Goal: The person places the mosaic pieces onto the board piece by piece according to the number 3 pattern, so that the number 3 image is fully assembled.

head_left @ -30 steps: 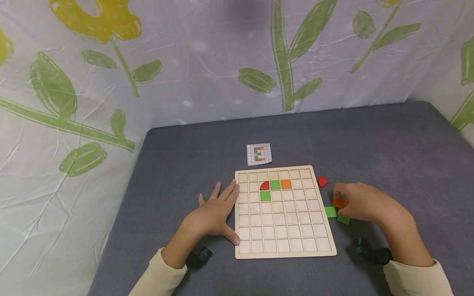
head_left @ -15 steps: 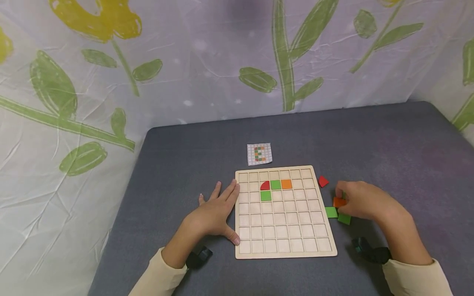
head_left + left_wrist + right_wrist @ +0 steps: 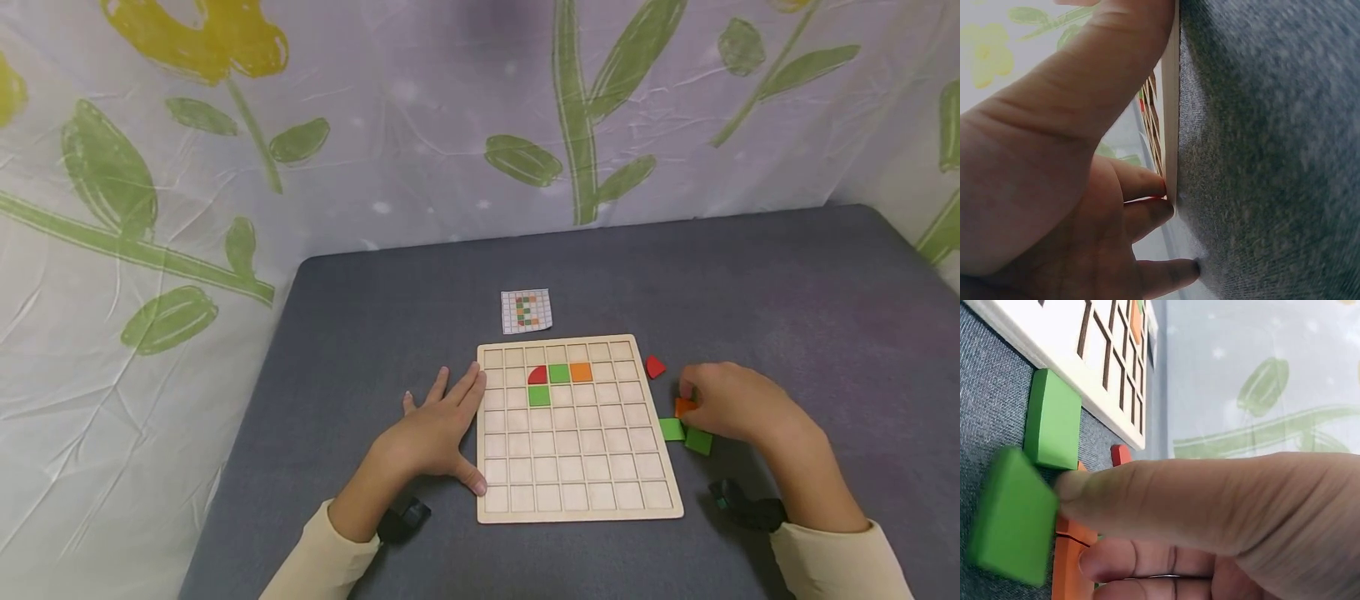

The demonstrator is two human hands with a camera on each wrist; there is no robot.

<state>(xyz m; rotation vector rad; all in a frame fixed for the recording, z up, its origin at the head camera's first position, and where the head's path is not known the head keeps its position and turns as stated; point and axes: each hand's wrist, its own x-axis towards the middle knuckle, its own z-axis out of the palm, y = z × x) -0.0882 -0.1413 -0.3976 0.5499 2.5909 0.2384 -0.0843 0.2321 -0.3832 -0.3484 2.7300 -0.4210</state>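
Observation:
My left hand [image 3: 431, 433] lies spread at the left edge of a wooden grid board [image 3: 562, 450], its fingertips and thumb touching the rim. In the left wrist view, straight fingers [image 3: 1141, 215] meet the board's side. My right hand [image 3: 738, 404] is beyond the board's right edge, thumb and curled fingers around an orange square tile [image 3: 682, 407]. In the right wrist view, the thumb touches one orange tile [image 3: 1074, 530]; the fingers are by another orange piece [image 3: 1067, 569], partly hidden. A green tile [image 3: 1054, 422] lies against the board, and another green tile [image 3: 1013, 522] is beside the thumb.
A red quarter-round tile [image 3: 655, 367] lies off the board's upper right. On the board sit a red quarter-round [image 3: 537, 375], two green squares [image 3: 558, 372] and an orange square [image 3: 581, 372]. A patterned paper card [image 3: 527, 312] lies behind the board.
My right hand has shifted slightly away from me, uncovering more of the nearer green tile. The left hand stays against the board.

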